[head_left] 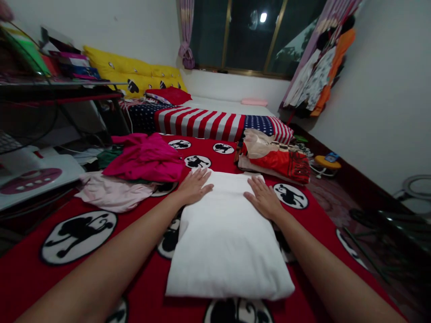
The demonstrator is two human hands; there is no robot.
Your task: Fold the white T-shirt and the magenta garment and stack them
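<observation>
A folded white cloth [225,237] lies flat on the red bedspread [43,273] with black-and-white round figures. My left hand [194,185] rests palm down on its far left corner, fingers stretched out. My right hand [264,197] lies flat on its far right edge, fingers spread. Neither hand holds anything.
A crumpled magenta garment [146,158] and a pale pink one [111,192] lie to the left. A stack of folded clothes [274,157] sits at the back right. Beyond is a striped flag blanket [205,122], yellow pillows [134,74], a cluttered desk [50,85] on the left, and hanging clothes [323,72] by the window.
</observation>
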